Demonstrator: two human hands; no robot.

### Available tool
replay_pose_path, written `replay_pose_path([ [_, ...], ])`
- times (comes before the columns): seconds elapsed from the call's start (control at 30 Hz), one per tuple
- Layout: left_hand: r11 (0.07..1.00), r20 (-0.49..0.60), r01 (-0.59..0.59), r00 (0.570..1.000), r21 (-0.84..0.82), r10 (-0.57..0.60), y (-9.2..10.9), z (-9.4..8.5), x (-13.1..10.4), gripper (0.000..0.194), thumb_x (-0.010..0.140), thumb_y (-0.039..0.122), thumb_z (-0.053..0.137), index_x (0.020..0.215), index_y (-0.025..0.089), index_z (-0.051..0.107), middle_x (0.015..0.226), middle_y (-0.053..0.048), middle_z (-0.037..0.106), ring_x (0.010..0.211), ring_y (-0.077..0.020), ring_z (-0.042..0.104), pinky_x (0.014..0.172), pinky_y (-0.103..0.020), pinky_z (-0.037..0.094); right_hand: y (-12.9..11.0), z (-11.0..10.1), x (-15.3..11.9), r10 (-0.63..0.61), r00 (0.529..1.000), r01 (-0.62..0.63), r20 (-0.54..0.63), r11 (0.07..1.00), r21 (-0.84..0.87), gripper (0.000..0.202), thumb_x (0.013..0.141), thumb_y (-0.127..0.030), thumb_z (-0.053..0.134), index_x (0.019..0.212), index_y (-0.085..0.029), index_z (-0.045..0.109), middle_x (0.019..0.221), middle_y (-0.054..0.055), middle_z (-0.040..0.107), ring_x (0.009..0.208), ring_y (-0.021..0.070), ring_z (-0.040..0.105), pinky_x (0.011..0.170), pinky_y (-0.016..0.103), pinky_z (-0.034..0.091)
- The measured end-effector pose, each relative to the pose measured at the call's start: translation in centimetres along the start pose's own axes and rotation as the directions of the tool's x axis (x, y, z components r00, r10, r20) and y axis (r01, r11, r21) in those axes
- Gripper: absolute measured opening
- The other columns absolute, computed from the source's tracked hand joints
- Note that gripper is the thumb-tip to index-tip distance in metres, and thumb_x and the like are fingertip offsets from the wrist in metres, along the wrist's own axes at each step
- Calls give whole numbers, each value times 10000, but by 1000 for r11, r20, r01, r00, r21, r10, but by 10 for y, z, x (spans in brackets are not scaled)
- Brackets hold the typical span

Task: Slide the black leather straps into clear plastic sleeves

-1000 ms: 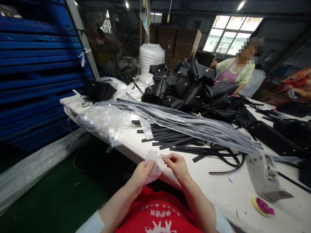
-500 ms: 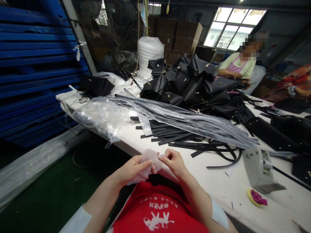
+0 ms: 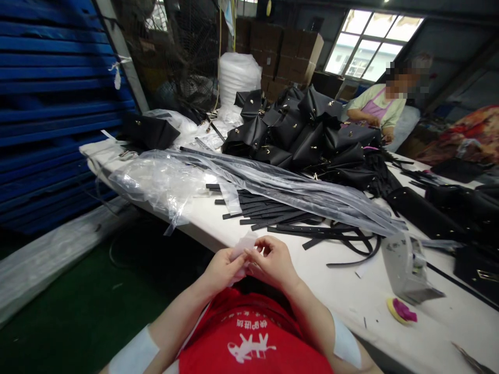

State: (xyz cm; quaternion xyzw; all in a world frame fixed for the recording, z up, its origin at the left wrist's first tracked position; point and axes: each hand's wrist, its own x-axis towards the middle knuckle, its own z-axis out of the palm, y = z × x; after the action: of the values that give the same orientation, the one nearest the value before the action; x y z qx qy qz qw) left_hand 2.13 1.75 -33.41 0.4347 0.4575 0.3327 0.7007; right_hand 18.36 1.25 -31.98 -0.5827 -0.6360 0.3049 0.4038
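Observation:
In front of my red apron [image 3: 253, 322], my left hand [image 3: 223, 267] is closed on a thin whitish translucent sheet [image 3: 246, 242], whose upper part sticks out above the fingers. My right hand [image 3: 276, 261] meets it from the other side, thumb and forefinger pinched together at the sheet's right edge. The fingertips of both hands touch or nearly touch, hiding part of the sheet. Just beyond them on the white table [image 3: 288, 254] lie black straps [image 3: 273, 208] with rows of holes.
Straps in clear plastic [image 3: 304, 195] lie behind, before a heap of black bags [image 3: 307, 130]. Crumpled plastic bags [image 3: 156, 179] are at left. A tape dispenser [image 3: 405, 267] and a yellow roll [image 3: 397, 311] sit at right. Across the table stands a person [image 3: 378, 106]. Blue pallets [image 3: 58, 104] rise at left.
My right hand has come in against the left, and less of the sheet shows between them. The view has shifted slightly. Across the table, the other person's hands have moved a little.

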Motion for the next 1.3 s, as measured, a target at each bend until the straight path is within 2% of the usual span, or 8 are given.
replay_pose_path([
  [0.2, 1000, -48, -8, 999, -9, 7, 4, 2, -1, 464, 580, 495, 836, 787, 95, 724, 636, -64, 696, 531, -155, 623, 509, -242, 478, 10, 10, 4, 105, 989, -127, 105, 963, 239, 280, 780, -383, 655, 618, -155, 639, 582, 9, 603, 546, 120, 500, 532, 235, 381],
  [0.5, 991, -67, -13, 998, -134, 4, 2, -1, 0, 452, 572, 417, 871, 852, 94, 723, 731, -77, 723, 588, -147, 642, 624, -269, 537, 6, 10, 2, 101, 995, -102, 20, 933, 346, 158, 742, -315, 691, 683, -169, 692, 647, 26, 663, 591, 145, 581, 577, 249, 445],
  [0.67, 959, -7, -18, 1000, -284, 16, -4, -2, 2, 484, 728, 528, 730, 916, 83, 709, 728, -106, 726, 593, -169, 655, 603, -266, 526, 6, 13, 1, 188, 976, -216, 107, 828, 517, 185, 670, -315, 758, 654, -166, 649, 594, 17, 667, 514, 134, 578, 529, 241, 450],
  [0.77, 940, -22, -42, 999, -339, 37, -5, -3, 2, 512, 763, 555, 680, 912, 66, 704, 762, -128, 728, 649, -193, 670, 651, -287, 536, 7, 12, 2, 180, 981, -194, 78, 846, 497, 181, 674, -315, 758, 629, -167, 665, 590, 21, 671, 516, 129, 576, 524, 234, 441],
  [0.9, 971, -61, -78, 996, -227, 66, -4, -2, 2, 586, 747, 606, 661, 936, 54, 712, 807, -148, 729, 697, -219, 669, 670, -307, 528, 7, 11, 1, 162, 986, -160, 33, 882, 442, 177, 679, -329, 758, 616, -174, 701, 573, 13, 655, 504, 117, 544, 514, 233, 418],
  [1.0, 981, -185, -129, 978, -147, 101, -2, -1, 2, 551, 723, 611, 674, 855, 78, 722, 785, -125, 726, 673, -203, 645, 626, -284, 499, 8, 10, 0, 154, 988, -148, 20, 900, 409, 206, 678, -342, 766, 590, -171, 691, 545, 5, 621, 493, 109, 506, 507, 237, 398],
  [1.13, 965, -424, -197, 899, -175, 106, 3, -9, 7, 479, 701, 581, 681, 732, 103, 689, 673, -77, 692, 556, -151, 586, 498, -231, 431, 13, 7, -2, 120, 992, -96, -30, 904, 416, 219, 702, -349, 767, 629, -170, 663, 582, -8, 602, 524, 104, 506, 526, 230, 405],
  [1.3, 891, -448, -206, 894, -404, 4, 12, -31, 13, 333, 656, 409, 739, 717, 104, 620, 606, -19, 631, 334, 6, 283, 359, -143, 174, 17, 5, -2, 129, 985, -171, 113, 782, 599, 273, 752, -402, 733, 757, -180, 574, 631, -20, 615, 470, 96, 534, 457, 212, 402],
])
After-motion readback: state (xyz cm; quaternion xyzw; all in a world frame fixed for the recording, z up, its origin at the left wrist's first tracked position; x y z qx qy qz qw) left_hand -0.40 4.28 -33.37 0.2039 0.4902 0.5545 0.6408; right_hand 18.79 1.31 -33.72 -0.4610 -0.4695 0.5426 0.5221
